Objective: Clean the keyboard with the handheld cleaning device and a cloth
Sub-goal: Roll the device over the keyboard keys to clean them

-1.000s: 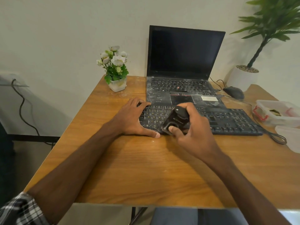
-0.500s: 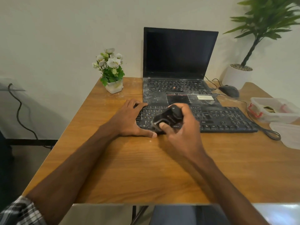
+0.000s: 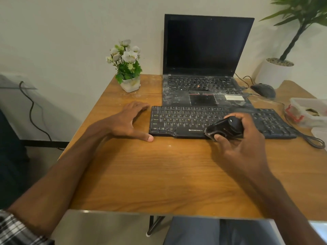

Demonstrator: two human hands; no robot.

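Right hand works the handheld cleaning device on the keyboard.

The black keyboard lies across the middle of the frame on the wooden surface, just in front of an open, dusty laptop. The right hand's fingers and thumb are curled around the dark device, whose lower end sits at the keyboard's near edge, right of centre. The left hand lies flat on the surface just left of the keyboard, fingers straight and spread; its thumb tip seems to touch the near left corner, though the view is too soft to be sure. A flower pot stands left of the laptop, with a mouse and a plastic container at the right of the frame.
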